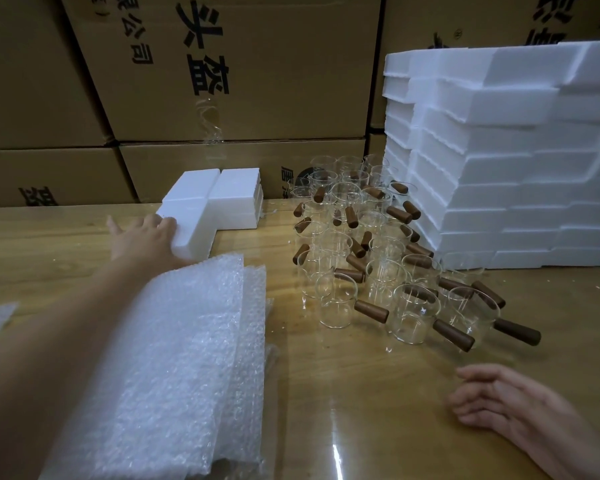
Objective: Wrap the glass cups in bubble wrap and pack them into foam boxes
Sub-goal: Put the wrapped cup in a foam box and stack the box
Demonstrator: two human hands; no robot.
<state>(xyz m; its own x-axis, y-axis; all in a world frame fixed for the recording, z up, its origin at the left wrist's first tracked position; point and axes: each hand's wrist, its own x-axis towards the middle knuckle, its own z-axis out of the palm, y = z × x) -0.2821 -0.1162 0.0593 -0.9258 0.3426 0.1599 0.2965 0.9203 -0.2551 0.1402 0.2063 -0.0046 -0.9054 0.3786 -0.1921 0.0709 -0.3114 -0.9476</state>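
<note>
White foam box (194, 216) at the left hand (142, 237). Clear glass cups (378, 258) with dark brown handles (371, 310) beyond the right hand (499, 400). Milky, bubble-dotted wrap (187, 341) just short of the left hand. Honey-brown wood-grain counter (361, 393). Tan cartons (257, 81) with black print.

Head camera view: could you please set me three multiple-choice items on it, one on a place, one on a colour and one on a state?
1. Where does the tall stack of foam boxes stand?
A) right of the glass cups
B) left of the cups
C) in front of the cups, at the near edge

2. What colour are the cups' handles?
A) green
B) brown
C) white

3. What is the right hand doing?
A) gripping a cup
B) lying open, holding nothing
C) pressing a foam box

Answers: 1 A, the stack rises at the right, close beside the cups. 2 B, every handle in view is dark brown. 3 B, its fingers are relaxed and empty.
</note>
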